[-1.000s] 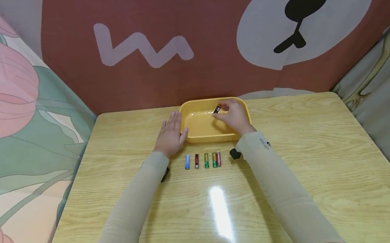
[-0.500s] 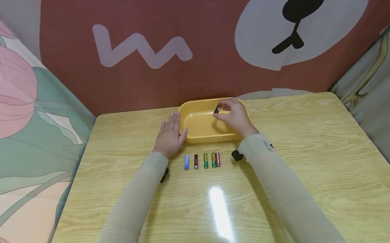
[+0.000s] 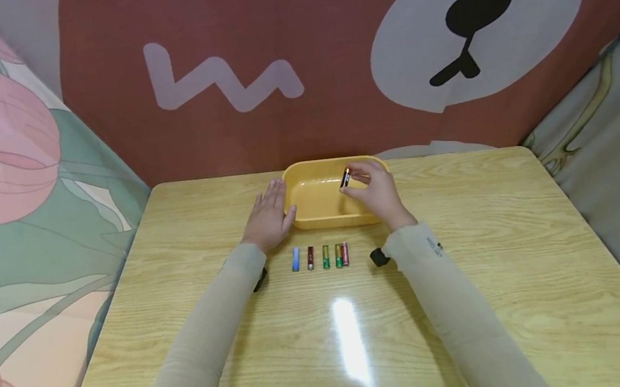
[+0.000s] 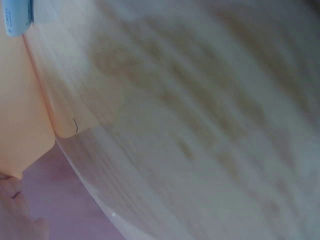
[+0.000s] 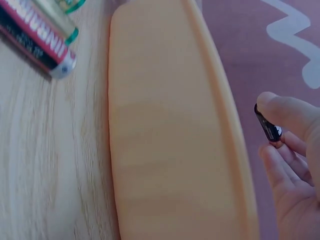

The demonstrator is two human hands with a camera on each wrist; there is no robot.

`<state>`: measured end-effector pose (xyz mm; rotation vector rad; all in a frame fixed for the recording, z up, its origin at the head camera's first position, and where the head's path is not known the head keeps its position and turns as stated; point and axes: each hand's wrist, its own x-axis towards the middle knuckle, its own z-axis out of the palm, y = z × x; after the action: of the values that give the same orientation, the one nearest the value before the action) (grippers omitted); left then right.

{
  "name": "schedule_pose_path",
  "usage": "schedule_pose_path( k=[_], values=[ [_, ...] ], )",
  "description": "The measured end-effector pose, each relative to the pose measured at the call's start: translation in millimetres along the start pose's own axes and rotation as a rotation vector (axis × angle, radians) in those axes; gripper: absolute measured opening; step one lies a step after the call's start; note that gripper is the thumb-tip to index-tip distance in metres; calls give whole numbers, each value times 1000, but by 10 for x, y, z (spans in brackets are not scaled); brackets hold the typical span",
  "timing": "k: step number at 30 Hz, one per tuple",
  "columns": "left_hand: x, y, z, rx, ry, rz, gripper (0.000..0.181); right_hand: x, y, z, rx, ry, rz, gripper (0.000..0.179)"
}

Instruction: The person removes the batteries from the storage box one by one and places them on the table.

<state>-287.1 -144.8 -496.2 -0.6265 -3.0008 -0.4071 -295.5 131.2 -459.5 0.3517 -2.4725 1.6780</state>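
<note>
My right hand [image 3: 381,197] pinches a small black battery [image 3: 345,178] with a copper-coloured end between thumb and fingertips, over the right part of a yellow plastic tray [image 3: 327,222]. In the right wrist view the battery [image 5: 268,126] shows above the tray's rim, thumb at its black end and fingers at the copper one. The left hand [image 3: 266,221] lies with straight fingers along the tray's left end, thumb at the near corner. In the left wrist view only part of that hand [image 4: 17,212] shows at the lower left, beside the tray wall [image 4: 22,110].
In front of the tray several batteries lie in a row: a blue one [image 3: 295,259], a dark red one [image 3: 310,258], green ones [image 3: 325,257] and a pink-red one [image 3: 345,254] close beside a green one. A brown printed cloth [image 3: 336,121] hangs behind the table.
The right hand has drawn slightly back and lifted, still pinching the black battery, which now stands more upright with more of its side showing. The left hand stays at the tray's end.
</note>
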Motion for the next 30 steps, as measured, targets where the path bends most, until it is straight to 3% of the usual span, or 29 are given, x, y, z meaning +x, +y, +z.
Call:
schedule_pose_path(
  k=[16, 30],
  values=[
    [-4, 11, 1, -5, -2, -12, 70, -331, -185, -85, 78, 12, -17, 55],
    [-5, 3, 20, -7, 13, -2, 70, -563, -196, -181, 70, -93, -35, 55]
  ],
)
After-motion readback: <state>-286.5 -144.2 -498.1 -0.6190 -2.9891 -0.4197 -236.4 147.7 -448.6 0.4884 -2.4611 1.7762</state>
